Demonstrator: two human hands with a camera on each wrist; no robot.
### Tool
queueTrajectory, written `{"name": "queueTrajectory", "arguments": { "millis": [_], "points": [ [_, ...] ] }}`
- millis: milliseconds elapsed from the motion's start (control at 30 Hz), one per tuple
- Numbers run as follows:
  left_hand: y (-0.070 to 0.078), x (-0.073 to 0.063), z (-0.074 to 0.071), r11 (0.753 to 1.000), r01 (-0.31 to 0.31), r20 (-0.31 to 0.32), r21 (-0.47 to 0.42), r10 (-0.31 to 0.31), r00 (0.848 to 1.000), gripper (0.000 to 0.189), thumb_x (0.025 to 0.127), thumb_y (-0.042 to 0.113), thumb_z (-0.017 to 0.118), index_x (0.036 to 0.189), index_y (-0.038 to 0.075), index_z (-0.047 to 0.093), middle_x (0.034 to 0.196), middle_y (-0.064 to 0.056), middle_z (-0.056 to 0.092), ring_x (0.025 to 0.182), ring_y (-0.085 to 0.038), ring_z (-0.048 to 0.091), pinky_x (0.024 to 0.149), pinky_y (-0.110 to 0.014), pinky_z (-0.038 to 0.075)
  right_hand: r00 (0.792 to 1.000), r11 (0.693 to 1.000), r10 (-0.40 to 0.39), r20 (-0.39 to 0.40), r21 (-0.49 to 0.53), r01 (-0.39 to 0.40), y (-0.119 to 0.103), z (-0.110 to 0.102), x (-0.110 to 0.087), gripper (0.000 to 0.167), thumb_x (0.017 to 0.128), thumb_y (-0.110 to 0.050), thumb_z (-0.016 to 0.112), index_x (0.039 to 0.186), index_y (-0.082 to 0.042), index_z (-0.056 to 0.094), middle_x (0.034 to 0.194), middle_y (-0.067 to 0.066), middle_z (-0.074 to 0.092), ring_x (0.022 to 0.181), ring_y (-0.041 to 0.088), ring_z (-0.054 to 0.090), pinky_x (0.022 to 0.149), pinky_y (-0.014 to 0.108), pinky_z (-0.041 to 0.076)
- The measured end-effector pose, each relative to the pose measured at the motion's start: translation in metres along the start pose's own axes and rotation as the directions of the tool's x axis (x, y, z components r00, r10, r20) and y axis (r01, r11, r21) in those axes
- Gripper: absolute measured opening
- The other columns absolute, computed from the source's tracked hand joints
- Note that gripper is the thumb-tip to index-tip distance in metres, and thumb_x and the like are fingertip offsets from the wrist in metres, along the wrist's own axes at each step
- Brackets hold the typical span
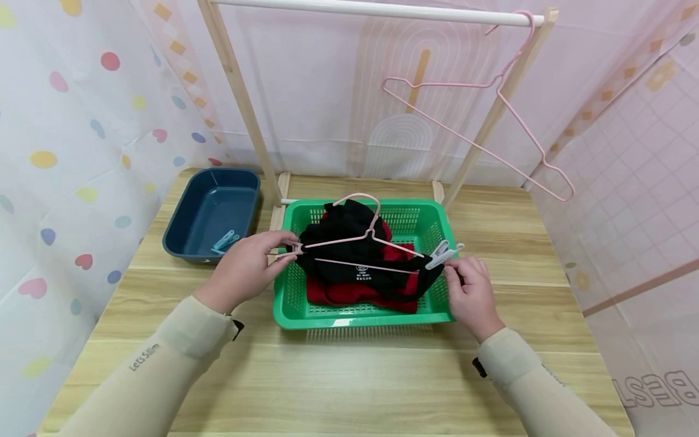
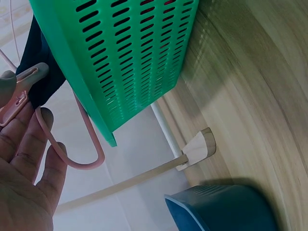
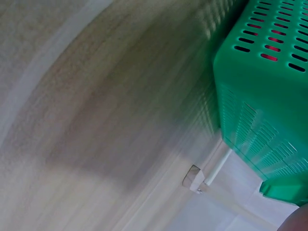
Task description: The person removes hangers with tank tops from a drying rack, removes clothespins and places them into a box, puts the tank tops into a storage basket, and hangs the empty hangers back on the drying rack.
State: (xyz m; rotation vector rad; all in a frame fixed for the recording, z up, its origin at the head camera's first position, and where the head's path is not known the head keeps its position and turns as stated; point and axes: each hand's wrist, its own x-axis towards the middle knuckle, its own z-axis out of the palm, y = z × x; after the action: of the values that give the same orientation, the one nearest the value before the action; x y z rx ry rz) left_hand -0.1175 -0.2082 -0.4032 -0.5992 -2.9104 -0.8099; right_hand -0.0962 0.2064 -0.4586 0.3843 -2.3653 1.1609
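Observation:
A pink clothes hanger lies over a black garment with white print, above a green basket. At the hanger's left end, my left hand pinches a pink clothespin between thumb and fingers, and black cloth sits at its jaws. A pale grey clothespin is clipped on the garment at the hanger's right end. Just beside it, my right hand grips the garment's edge with curled fingers; the right wrist view barely shows this hand. Red cloth lies underneath in the basket.
Left of the basket stands a dark blue tub containing light blue clothespins. Behind is a wooden rack with a white rail; another pink hanger hangs at its right end. Patterned curtains surround the wooden table.

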Motion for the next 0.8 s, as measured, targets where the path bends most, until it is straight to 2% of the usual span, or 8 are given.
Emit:
{"name": "queueTrajectory", "arguments": {
  "millis": [267, 800],
  "points": [
    [-0.0016, -0.0007, 0.0027, 1.0, 0.002, -0.013, -0.011, -0.003, 1.0, 0.023, 0.102, 0.025, 0.072, 0.124, 0.017, 0.072, 0.119, -0.004, 0.077, 0.095, -0.021, 0.072, 0.083, -0.047, 0.06, 1.0, 1.0, 0.016, -0.022, 0.01, -0.016, 0.0017, 0.0018, -0.0018, 0.009, 0.095, 0.008, 0.066, 0.095, 0.004, 0.074, 0.088, 0.015, 0.069, 0.086, 0.017, 0.047, 0.08, 0.022, 0.031],
    [-0.0022, -0.0018, -0.0003, 1.0, 0.021, -0.016, -0.014, -0.021, 1.0, 0.025, 0.103, 0.025, 0.07, 0.126, 0.016, 0.073, 0.122, -0.006, 0.077, 0.097, -0.025, 0.075, 0.083, -0.049, 0.061, 0.999, 0.999, 0.048, -0.009, 0.016, -0.048, 0.0002, 0.0007, -0.0025, 0.01, 0.097, 0.007, 0.066, 0.096, 0.003, 0.075, 0.088, 0.014, 0.069, 0.088, 0.014, 0.047, 0.081, 0.021, 0.032]
  ]
}}
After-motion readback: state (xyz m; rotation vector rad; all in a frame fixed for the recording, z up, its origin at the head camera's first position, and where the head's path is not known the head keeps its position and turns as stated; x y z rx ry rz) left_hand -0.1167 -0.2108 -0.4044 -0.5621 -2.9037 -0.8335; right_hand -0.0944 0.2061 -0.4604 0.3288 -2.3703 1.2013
